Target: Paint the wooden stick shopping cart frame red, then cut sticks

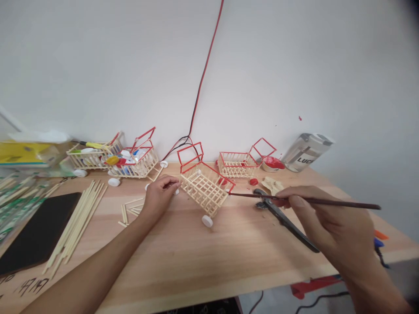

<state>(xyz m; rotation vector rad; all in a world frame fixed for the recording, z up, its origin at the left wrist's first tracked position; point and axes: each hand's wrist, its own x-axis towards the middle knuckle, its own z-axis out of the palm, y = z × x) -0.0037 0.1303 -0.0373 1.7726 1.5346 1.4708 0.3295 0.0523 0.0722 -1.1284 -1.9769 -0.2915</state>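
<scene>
A miniature shopping cart (204,192) made of pale wooden sticks stands tilted at the middle of the table, with a red handle frame, a red upper edge and white round wheels. My left hand (163,189) is closed at its left corner, fingertips pinched by a white wheel. My right hand (334,222) grips a thin dark brown stick (347,203) like a pen. The stick's far tip meets the red edge at the cart's right corner. Behind it is a second cart (238,163) with red edges, next to a small bowl of red paint (273,164).
Dark-handled pliers (291,224) lie under my right hand. A clear LUCK-labelled container (306,152) leans by the wall. Two filled carts (139,163), loose sticks (77,222) and a black slab (41,233) occupy the left. A red-black cable (204,72) hangs down the wall.
</scene>
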